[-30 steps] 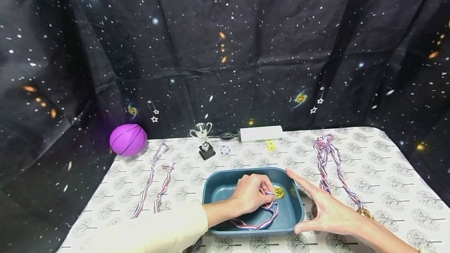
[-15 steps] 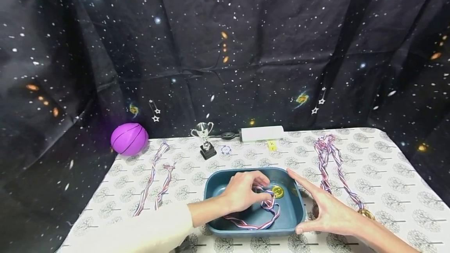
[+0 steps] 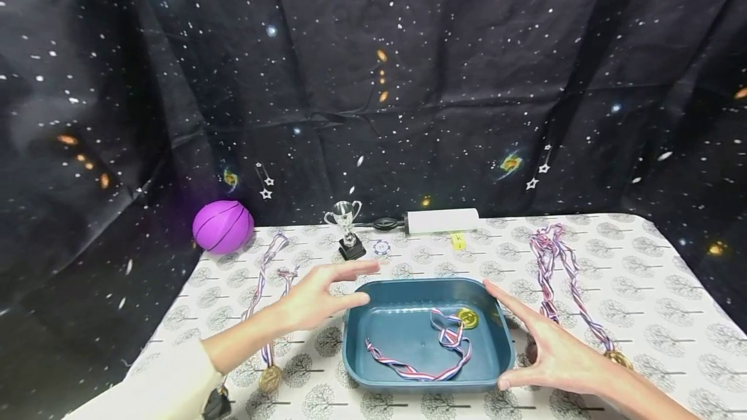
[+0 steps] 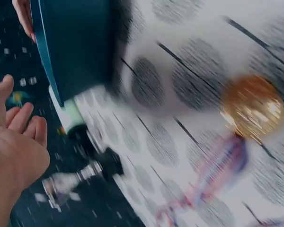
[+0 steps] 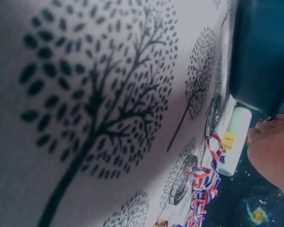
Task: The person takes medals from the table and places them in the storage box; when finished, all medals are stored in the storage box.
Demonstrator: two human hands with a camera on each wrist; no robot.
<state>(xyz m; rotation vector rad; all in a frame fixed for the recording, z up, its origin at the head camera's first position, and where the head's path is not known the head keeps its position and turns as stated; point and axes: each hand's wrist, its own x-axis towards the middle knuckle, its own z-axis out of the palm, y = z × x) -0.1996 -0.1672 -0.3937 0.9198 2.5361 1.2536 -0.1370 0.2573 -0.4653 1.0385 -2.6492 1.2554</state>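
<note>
Teal plastic formed the shallow tray (image 3: 356,342) that sat near the front edge of a table (image 3: 642,290) covered in a white cloth printed with small black trees. Inside the tray lay a gold medal (image 3: 467,318) towards the right wall, its red, white and blue ribbon (image 3: 420,365) curling across the floor to the near left corner.

The left hand (image 3: 315,297) hovered just left of the tray's far left corner, fingers straight and spread, holding nothing and not clearly touching the rim. The right hand (image 3: 551,349) lay flat against the tray's right side, fingers stretched along the wall and thumb at the near right corner; it gripped nothing. In the left wrist view the left hand (image 4: 14,151) showed relaxed, open fingers beside the tray's edge (image 4: 75,52), though that picture was blurred.

Under the left forearm a second medal (image 3: 270,378) rested on the cloth, with its ribbon running away towards the far left. More ribbons (image 3: 554,264) lay to the right of the tray, ending in another medal (image 3: 620,358) beside the right wrist. Along the far edge stood a small silver trophy cup (image 3: 348,229), a white cylinder (image 3: 441,220), a yellow tag (image 3: 458,240) and, at the far left corner, a purple ball (image 3: 223,227). A dark cloth printed with stars (image 3: 408,83) hung behind everything.
</note>
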